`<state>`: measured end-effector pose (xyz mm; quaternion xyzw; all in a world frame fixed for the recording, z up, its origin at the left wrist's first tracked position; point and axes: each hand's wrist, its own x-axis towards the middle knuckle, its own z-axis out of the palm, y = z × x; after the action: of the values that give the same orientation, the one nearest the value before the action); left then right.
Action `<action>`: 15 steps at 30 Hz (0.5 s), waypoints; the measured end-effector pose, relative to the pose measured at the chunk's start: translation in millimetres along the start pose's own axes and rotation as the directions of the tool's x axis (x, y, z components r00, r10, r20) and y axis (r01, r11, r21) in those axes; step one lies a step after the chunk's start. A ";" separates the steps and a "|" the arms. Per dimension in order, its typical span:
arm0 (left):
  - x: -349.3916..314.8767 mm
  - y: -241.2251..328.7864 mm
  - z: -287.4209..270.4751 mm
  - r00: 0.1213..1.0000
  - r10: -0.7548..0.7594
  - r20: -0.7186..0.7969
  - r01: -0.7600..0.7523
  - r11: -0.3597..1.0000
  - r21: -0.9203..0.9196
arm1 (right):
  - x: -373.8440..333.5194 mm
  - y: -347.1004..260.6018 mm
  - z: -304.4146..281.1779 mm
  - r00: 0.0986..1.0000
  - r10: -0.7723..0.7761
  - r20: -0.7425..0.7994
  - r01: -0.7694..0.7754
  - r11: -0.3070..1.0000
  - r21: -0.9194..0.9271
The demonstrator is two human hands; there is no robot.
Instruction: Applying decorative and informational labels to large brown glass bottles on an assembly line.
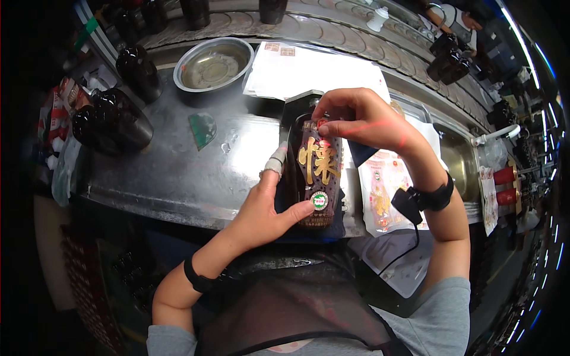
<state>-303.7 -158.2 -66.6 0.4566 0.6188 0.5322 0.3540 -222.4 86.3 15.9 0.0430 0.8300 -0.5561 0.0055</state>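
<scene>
A dark brown glass bottle (pixel 314 204) with large gold lettering, a small red mark and a round green-and-white emblem lies in front of me, its neck pointing away. My left hand (pixel 261 210) grips its lower left side, thumb on the front near the emblem. Pale tape wraps one finger of that hand. At the bottle's shoulder, my right hand (pixel 368 121) has thumb and forefinger pinched close together by the red mark. Whatever lies between those fingertips is too small to make out. Printed sheets (pixel 385 190) with gold and red designs lie right of the bottle.
Beyond the bottle are a metal basin (pixel 178 76) and white paper sheets (pixel 320 68). A green scraper (pixel 203 129) rests on the metal bench (pixel 160 172). Dark bottles (pixel 113 121) stand left; a sink (pixel 454 151) is right. A co-worker (pixel 457 21) is behind the slatted conveyor (pixel 356 37).
</scene>
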 end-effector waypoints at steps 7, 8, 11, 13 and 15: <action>-1.2 -12.0 -3.9 0.998 0.034 0.061 -0.037 0.998 0.057 | -39.0 12.6 40.6 0.805 -0.279 -0.524 -0.119 0.790 -0.602; -1.7 -15.1 -5.2 0.994 0.045 0.102 -0.054 0.995 0.083 | -52.0 13.6 52.4 0.832 -0.234 -0.503 -0.096 0.832 -0.547; -1.3 -19.5 -5.3 0.992 0.058 0.110 -0.061 0.998 0.029 | -67.9 6.4 73.1 0.900 -0.077 -0.429 -0.175 0.838 -0.517; 0.2 -17.2 -3.2 0.998 0.032 0.047 -0.031 0.999 -0.015 | -67.5 10.2 76.7 0.912 0.022 -0.410 -0.228 0.858 -0.461; 2.4 -10.7 -2.3 0.998 -0.008 0.058 0.012 0.997 -0.073 | -64.5 11.8 76.8 0.908 0.037 -0.418 -0.246 0.853 -0.460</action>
<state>-308.7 -156.9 -76.5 0.4555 0.5908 0.5394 0.3906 -160.2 15.6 -20.6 0.2132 0.9240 -0.2983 -0.1087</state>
